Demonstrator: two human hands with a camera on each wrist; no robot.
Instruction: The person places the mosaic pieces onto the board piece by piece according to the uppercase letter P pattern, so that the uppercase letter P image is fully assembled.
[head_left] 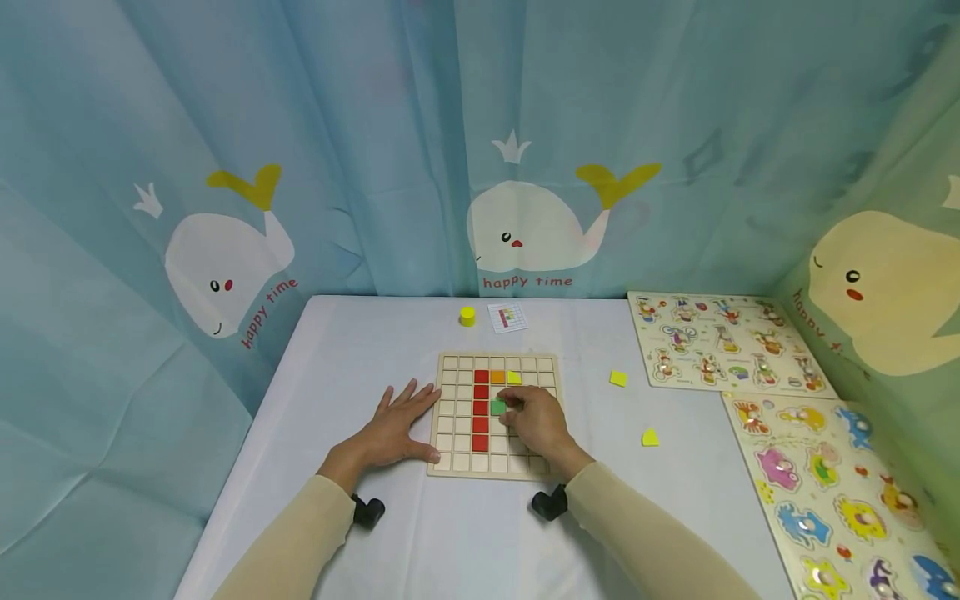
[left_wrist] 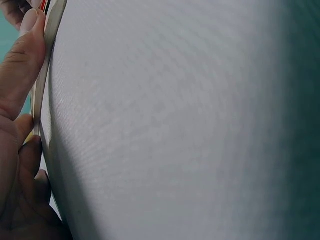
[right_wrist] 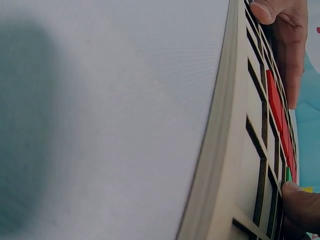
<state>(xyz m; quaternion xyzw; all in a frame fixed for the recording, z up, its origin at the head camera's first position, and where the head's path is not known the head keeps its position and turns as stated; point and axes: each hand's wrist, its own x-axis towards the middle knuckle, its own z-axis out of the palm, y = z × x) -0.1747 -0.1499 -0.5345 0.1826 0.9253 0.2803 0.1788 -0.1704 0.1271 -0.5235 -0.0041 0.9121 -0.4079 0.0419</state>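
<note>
A wooden grid board point(head_left: 462, 462) lies flat on the white table. A column of red tiles point(head_left: 481, 408) fills several of its squares, with an orange tile point(head_left: 497, 377) and a yellow tile point(head_left: 514, 377) to the right of the top one. My right hand point(head_left: 542, 423) reaches over the board and pinches a green tile point(head_left: 498, 407) beside the red column, thumb and fingertips at its edges. Fingers spread, my left hand point(head_left: 397, 429) rests at the board's left edge; its thumb touches the rim in the left wrist view.
Behind the board are a yellow round piece point(head_left: 468, 317) and a small pattern card point(head_left: 508, 317). Two loose yellow pieces, one square point(head_left: 618, 378) and one rounded point(head_left: 650, 437), lie to the right. Two picture puzzle boards point(head_left: 716, 337) occupy the table's right side, beside the curtain.
</note>
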